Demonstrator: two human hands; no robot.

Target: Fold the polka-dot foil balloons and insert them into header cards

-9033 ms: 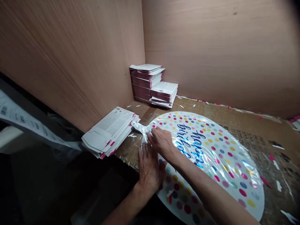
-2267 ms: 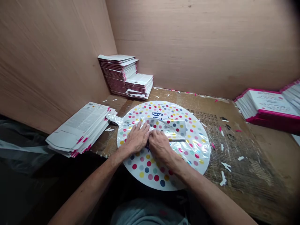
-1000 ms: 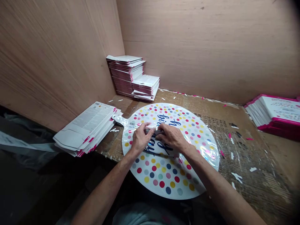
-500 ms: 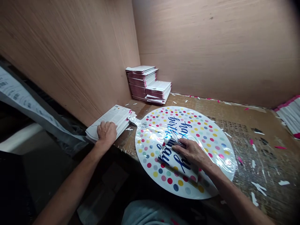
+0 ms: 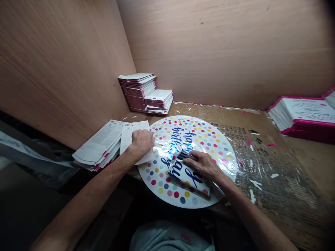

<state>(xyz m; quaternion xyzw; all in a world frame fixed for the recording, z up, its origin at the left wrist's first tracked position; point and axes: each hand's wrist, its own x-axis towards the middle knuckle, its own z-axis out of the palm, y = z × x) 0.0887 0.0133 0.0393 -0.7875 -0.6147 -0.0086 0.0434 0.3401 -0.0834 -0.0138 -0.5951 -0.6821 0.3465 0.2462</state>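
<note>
A flat white foil balloon (image 5: 209, 134) with coloured dots and "happy birthday" lettering lies on the work surface. On top of it is a folded foil balloon (image 5: 180, 177) with the same print, its edge pinched in my right hand (image 5: 205, 165). My left hand (image 5: 142, 141) is closed on a white printed paper envelope (image 5: 128, 136), which overlaps the flat balloon's left edge. Left of that hand lies a fanned stack of similar envelopes (image 5: 96, 143), pink showing along their edges. The flat balloon's tail is hidden behind the left hand and envelope.
Two adjoining piles of packed envelopes (image 5: 138, 92) stand in the back left corner against wooden panels (image 5: 209, 52). At the right is a stack of pink-edged packets (image 5: 311, 115). Paper scraps (image 5: 255, 184) litter the taped cardboard surface (image 5: 295, 174).
My left hand has moved right from the stack, taking an envelope with it towards the balloon. The right hand still holds the folded balloon. The view has turned right, showing more of the right-hand packets.
</note>
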